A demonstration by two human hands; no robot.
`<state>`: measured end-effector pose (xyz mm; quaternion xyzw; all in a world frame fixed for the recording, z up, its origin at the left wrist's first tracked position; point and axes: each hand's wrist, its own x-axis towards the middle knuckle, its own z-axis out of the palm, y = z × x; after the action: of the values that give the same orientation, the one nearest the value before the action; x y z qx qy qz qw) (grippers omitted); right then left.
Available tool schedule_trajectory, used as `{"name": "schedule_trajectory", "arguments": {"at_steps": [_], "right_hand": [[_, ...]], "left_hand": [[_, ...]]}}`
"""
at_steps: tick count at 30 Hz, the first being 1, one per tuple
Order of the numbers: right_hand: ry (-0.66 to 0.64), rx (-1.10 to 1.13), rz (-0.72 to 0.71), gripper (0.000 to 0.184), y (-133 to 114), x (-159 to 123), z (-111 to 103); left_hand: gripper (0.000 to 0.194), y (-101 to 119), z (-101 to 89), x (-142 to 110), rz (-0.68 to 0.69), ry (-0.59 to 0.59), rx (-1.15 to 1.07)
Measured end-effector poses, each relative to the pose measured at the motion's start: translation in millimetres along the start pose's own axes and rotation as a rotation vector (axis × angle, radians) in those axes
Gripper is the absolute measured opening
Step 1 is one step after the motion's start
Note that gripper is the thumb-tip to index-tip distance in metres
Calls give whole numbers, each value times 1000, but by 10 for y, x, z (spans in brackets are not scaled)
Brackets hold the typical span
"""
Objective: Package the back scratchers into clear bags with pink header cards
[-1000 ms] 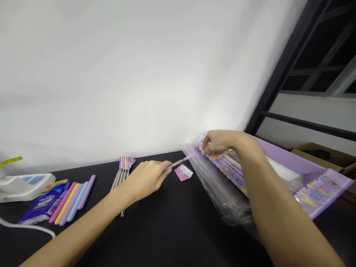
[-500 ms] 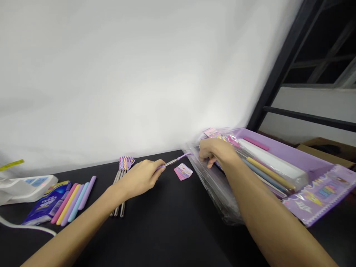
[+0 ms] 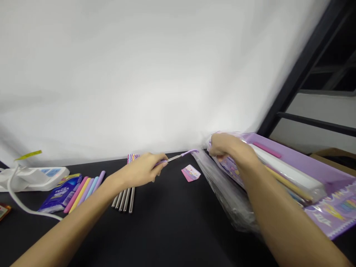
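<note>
My left hand (image 3: 144, 170) is closed around a back scratcher (image 3: 174, 158) with a slim metal shaft; its curved purple end points right, touching or just above clear plastic bags (image 3: 222, 185). My right hand (image 3: 225, 145) is closed at the far end of a purple printed plastic bag (image 3: 231, 167); its fingertips are partly hidden. Under my left wrist lie several more back scratchers (image 3: 126, 200), metal rods side by side, with coloured ends behind the hand. Between my hands, a small stack of pink and purple printed cards (image 3: 191, 173) rests on the black table (image 3: 172, 222).
A purple bin (image 3: 303, 163) at right holds a white box and packaged coloured sticks (image 3: 289, 184). Pastel tubes (image 3: 83, 191), a blue packet (image 3: 61, 193) and a white power strip (image 3: 36, 178) with its cable lie left. A white sheet (image 3: 167, 74) hangs behind the table.
The view has shifted slightly left. My right hand has closed more at the bags, and a purple printed bag now shows beneath it. My left hand still holds the back scratcher.
</note>
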<state>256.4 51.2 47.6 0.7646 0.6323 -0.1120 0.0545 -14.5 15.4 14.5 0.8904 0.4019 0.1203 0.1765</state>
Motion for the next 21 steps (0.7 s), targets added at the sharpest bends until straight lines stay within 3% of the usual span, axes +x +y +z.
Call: {"name": "schedule_trajectory", "arguments": {"at_steps": [2,4,9,12,16,18,21], "right_hand": [[128,49,-92,18,-22,-45,-93],[154,231,-209,12,-53,-69,-131],[-71,817,-385,8,-216,-106,-34],[-51,910,-432,10,-312,-124,23],[216,723,-542,26,-339,-64,73],[322,696,-640,46,-340,-15,114],[328,856,-736,70,-376,28,183]], "left_hand": [[33,-24,-107,-42,8,-50,-48],[33,-54,-208,-82,26,-73,-75],[31,-180,-374,-147,13,-170,-150],[30,-292,-445,-193,-11,-189,-128],[33,-431,-527,-272,-84,-188,-78],[34,-468,-549,-303,-112,-187,-82],[33,-470,-558,-323,-93,-206,-91]]}}
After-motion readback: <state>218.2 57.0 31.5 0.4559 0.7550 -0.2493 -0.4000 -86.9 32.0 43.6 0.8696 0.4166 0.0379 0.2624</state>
